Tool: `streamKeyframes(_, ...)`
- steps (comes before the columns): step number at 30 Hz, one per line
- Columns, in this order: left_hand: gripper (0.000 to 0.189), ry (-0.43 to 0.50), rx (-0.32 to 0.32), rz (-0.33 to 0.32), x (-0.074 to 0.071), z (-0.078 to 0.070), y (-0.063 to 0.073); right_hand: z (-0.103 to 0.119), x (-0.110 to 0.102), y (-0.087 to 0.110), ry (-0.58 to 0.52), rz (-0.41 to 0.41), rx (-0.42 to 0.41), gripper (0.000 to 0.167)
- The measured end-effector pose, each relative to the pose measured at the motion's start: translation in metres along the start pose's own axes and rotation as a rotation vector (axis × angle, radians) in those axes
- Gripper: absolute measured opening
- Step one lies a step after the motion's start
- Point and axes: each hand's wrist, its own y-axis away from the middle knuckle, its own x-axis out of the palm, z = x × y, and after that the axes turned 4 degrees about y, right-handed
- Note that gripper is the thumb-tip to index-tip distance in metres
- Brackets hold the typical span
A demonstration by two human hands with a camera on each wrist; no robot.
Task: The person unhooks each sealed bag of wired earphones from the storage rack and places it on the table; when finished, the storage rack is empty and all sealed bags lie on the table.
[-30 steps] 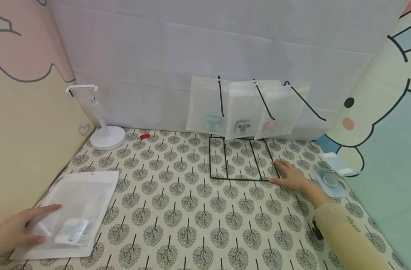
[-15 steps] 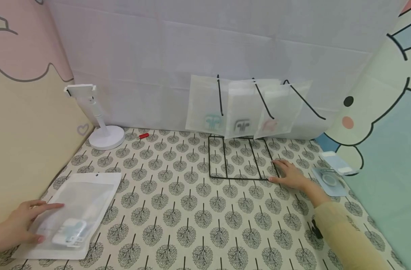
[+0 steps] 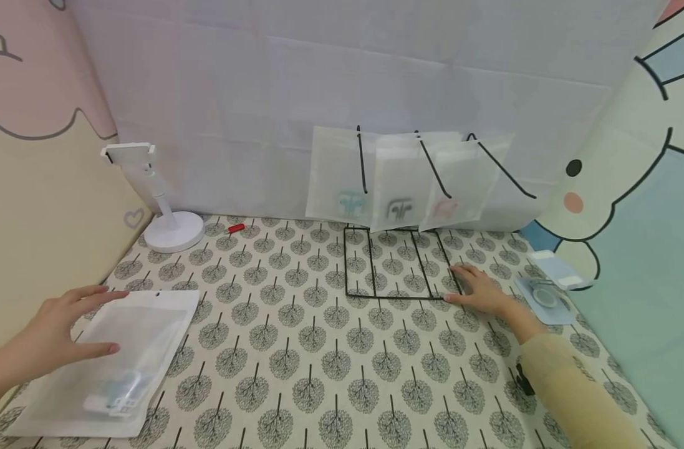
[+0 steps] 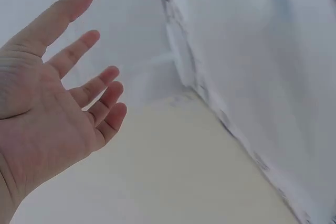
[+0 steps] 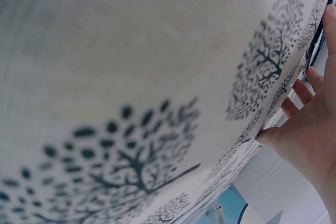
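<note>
My left hand (image 3: 55, 333) is over a translucent white zip bag (image 3: 162, 330) at the table's left, fingers spread and nothing gripped. In the left wrist view the palm and extended fingers of this hand (image 4: 63, 103) show. A blurred white and pale-blue item lies inside the bag. My right hand (image 3: 479, 293) rests at the right front corner of a black wire rack's base (image 3: 394, 297), thumb and fingers lying along it. The right wrist view shows that hand (image 5: 310, 129) against the cloth and dark wire.
Three translucent bags, a left one (image 3: 333, 168), a middle one (image 3: 394, 181) and a right one (image 3: 471, 181), hang from the rack's prongs. A white phone stand (image 3: 176, 232) and a small red object (image 3: 236, 228) are at back left. A light-blue folding stand (image 3: 544, 299) lies right.
My left hand has lifted off the bag and moved up toward its far end, with fingers spread wider. The right hand has stayed on the rack's base.
</note>
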Motion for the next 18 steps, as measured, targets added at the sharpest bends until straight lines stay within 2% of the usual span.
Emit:
streamKeyframes(8,0.084,0.046,0.026,-0.038,-0.011,-0.051,-0.053,-0.001,0.002,-0.001,0.003,-0.032,-0.018,0.087)
streamKeyframes(13,0.084,0.113,-0.006,-0.041,-0.011,-0.080,-0.086,-0.001,0.004,-0.001,-0.005,-0.043,-0.028,0.087)
streamKeyframes(18,0.083,0.150,0.013,-0.065,-0.005,-0.097,-0.118,-0.001,0.002,-0.001,0.008,-0.021,-0.016,0.086)
